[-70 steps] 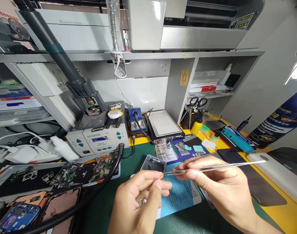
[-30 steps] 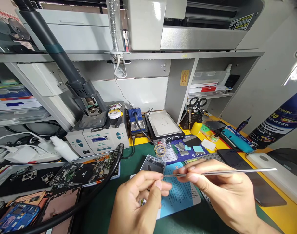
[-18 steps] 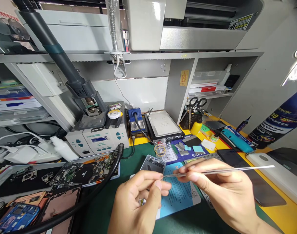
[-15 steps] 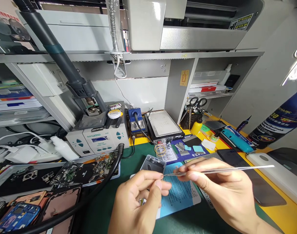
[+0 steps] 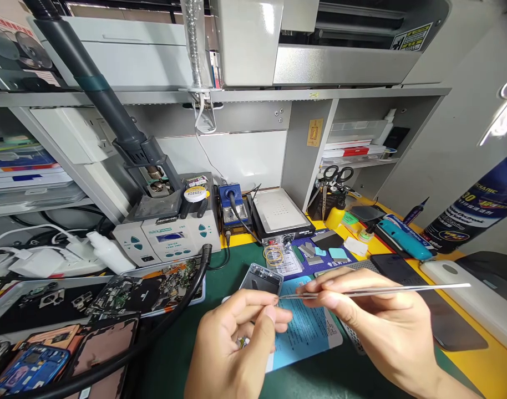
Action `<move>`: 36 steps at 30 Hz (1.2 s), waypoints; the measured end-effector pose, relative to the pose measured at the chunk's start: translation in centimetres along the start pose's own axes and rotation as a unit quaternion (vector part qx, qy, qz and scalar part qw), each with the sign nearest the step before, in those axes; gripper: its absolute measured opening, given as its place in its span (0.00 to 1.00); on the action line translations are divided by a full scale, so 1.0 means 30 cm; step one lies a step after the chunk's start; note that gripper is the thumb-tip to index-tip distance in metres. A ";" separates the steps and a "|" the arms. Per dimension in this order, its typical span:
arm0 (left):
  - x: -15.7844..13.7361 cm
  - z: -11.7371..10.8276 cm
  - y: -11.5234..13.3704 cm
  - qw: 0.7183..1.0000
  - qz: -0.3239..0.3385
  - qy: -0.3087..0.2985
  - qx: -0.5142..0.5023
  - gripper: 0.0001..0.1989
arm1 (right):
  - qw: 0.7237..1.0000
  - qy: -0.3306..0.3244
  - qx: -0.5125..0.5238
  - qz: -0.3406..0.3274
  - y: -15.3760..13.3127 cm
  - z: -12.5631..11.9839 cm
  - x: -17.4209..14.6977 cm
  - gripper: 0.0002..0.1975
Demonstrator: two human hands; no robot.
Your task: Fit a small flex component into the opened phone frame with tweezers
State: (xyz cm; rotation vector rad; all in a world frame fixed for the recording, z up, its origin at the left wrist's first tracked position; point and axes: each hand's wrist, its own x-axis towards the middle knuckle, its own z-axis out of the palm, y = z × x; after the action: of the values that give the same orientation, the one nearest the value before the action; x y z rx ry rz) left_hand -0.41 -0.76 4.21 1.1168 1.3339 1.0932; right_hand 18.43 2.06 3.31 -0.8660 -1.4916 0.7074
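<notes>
My right hand (image 5: 386,316) pinches slim metal tweezers (image 5: 407,288), held nearly level with the back end pointing right. Their tip meets the index fingertip of my left hand (image 5: 232,338). The left fingers are curled, with the thumb pressed towards them; what they hold is too small and hidden to name. A bit of something white and greenish (image 5: 244,343) shows in the gap between the left fingers. Behind the hands an opened phone frame (image 5: 262,279) lies on the green mat (image 5: 220,277). Partly under the hands is a blue printed card (image 5: 307,332).
On the left, a tray of phone boards (image 5: 174,285) stands before a hot-air station (image 5: 166,238), with a black hose (image 5: 162,332) crossing in front. A heating plate (image 5: 280,213) is at the back. Dark phones (image 5: 445,310) and a spray can (image 5: 478,205) are on the right.
Almost nothing differs. The back end of the tweezers has shifted very slightly right and down, while both hands keep their grip and place.
</notes>
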 end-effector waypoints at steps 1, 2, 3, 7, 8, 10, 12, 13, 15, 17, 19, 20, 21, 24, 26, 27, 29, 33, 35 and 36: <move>0.002 -0.003 -0.004 1.000 0.001 -0.002 0.003 0.12 | 1.000 0.000 -0.001 0.000 0.000 0.000 0.000 0.08; 0.005 -0.006 -0.008 1.000 0.002 -0.009 0.005 0.12 | 1.000 -0.002 -0.002 -0.002 0.000 -0.001 0.000 0.08; 0.008 -0.009 -0.013 1.000 0.004 -0.019 0.008 0.13 | 1.000 -0.004 -0.002 -0.003 0.000 -0.001 0.000 0.08; 0.013 -0.015 -0.020 0.999 0.001 -0.040 0.016 0.14 | 1.000 -0.006 0.007 -0.003 0.003 -0.001 -0.002 0.09; 0.013 -0.014 -0.020 0.999 0.000 -0.031 0.015 0.14 | 1.000 -0.005 0.009 -0.002 0.004 -0.001 -0.002 0.09; 0.012 -0.013 -0.019 1.000 0.001 -0.020 0.012 0.13 | 1.000 -0.003 0.007 -0.001 0.005 0.000 -0.003 0.08; 0.012 -0.014 -0.021 0.999 0.003 -0.029 0.013 0.14 | 1.000 -0.002 0.008 -0.002 0.006 0.000 -0.004 0.08; 0.012 -0.015 -0.023 0.999 0.004 -0.038 0.014 0.15 | 1.000 -0.001 0.008 -0.003 0.007 0.000 -0.004 0.08; 0.012 -0.014 -0.023 0.999 0.004 -0.041 0.014 0.15 | 1.000 0.000 0.009 -0.003 0.007 0.001 -0.004 0.08; 0.009 -0.010 -0.018 1.000 0.005 -0.024 0.011 0.14 | 1.000 -0.002 0.006 -0.001 0.005 0.001 -0.002 0.08; 0.005 -0.003 -0.009 1.000 0.005 -0.005 0.006 0.12 | 1.000 -0.005 0.000 0.000 0.002 0.002 0.001 0.07; 0.003 0.001 -0.005 1.000 0.005 0.003 0.003 0.12 | 1.000 -0.006 -0.003 -0.001 0.000 0.002 0.003 0.07; 0.001 0.004 -0.001 1.000 0.005 0.006 0.001 0.12 | 1.000 -0.007 -0.006 -0.002 -0.001 0.002 0.004 0.07; 0.001 0.008 0.001 1.000 0.008 0.010 -0.002 0.13 | 1.000 -0.009 -0.010 -0.001 -0.001 0.001 0.004 0.07; 0.002 0.008 0.000 1.000 0.010 0.011 -0.001 0.12 | 1.000 -0.009 -0.005 0.002 0.002 -0.001 0.002 0.07; 0.002 0.008 -0.001 1.000 0.012 0.012 -0.002 0.12 | 1.000 -0.008 -0.002 0.003 0.004 -0.002 0.001 0.07; 0.002 0.010 -0.001 1.000 0.014 0.011 -0.002 0.11 | 1.000 -0.008 0.005 0.004 0.007 -0.004 -0.001 0.07; 0.001 0.007 -0.005 1.000 0.020 0.008 -0.003 0.11 | 1.000 -0.009 0.022 0.005 0.008 -0.004 -0.004 0.07; 0.006 0.000 -0.011 1.000 0.023 -0.001 0.002 0.11 | 0.999 -0.010 0.030 0.004 0.008 -0.003 -0.004 0.08; 0.009 -0.005 -0.016 1.000 0.024 -0.013 0.007 0.12 | 0.999 -0.011 0.033 0.004 0.008 -0.003 -0.005 0.08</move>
State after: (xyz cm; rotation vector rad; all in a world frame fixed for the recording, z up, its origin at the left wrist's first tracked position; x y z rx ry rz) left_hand -0.59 -0.57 3.71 1.1740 1.3023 1.1026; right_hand 18.55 2.08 3.04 -0.8166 -1.4755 0.7707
